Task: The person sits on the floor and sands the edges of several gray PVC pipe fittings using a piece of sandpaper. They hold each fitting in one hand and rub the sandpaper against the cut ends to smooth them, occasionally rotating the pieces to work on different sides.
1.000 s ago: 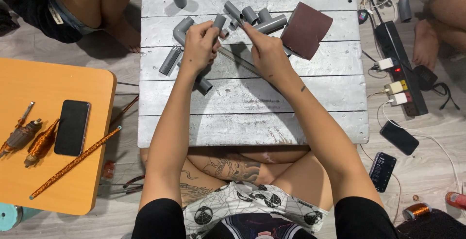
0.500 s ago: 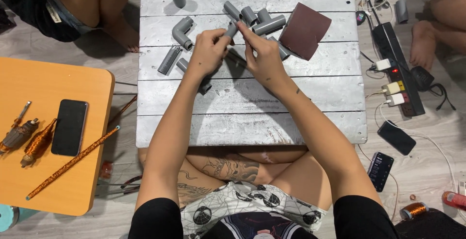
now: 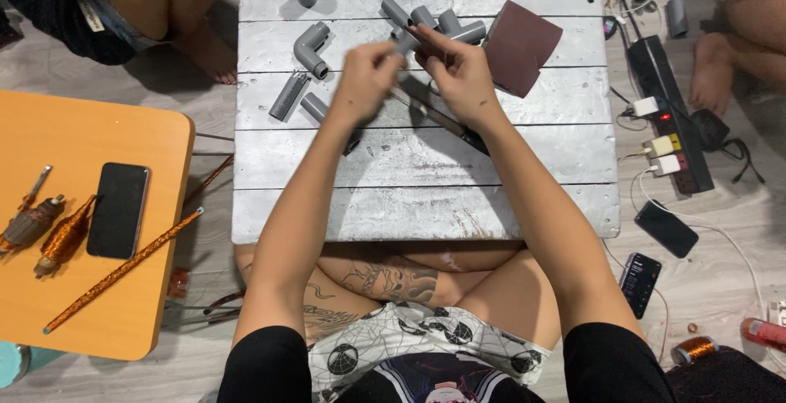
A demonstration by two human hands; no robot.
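I see both grips clenched on one short grey plastic pipe piece (image 3: 407, 40): left hand (image 3: 366, 78), right hand (image 3: 457, 72), above the silver plank surface (image 3: 426, 190); grey elbow fitting (image 3: 310, 48) lies left.

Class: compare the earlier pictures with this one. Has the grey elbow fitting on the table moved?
No. The grey elbow fitting lies in the same spot on the white plank table, left of both hands, beside the straight grey pipe piece.

grey pipe pieces (image 3: 426, 22), maroon sandpaper (image 3: 521, 47), orange table (image 3: 98, 133)
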